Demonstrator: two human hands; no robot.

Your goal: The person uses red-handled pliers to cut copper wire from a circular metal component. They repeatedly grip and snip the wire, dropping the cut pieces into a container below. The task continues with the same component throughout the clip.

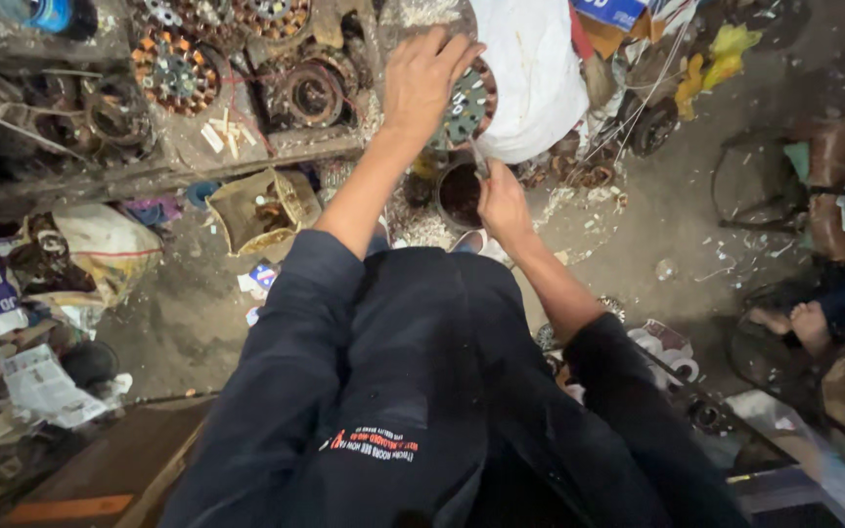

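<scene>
On a gritty workshop floor (638,215) strewn with wound motor cores (176,70) and scraps, the left hand (425,80) closes its fingers over a round stator disc (469,102) tilted on edge. Just right, the right hand (501,202) pinches a thin metal tool (479,158), its length pointing up toward the disc.

Navy sleeves (295,332) (white sack (530,73)), perhaps
</scene>
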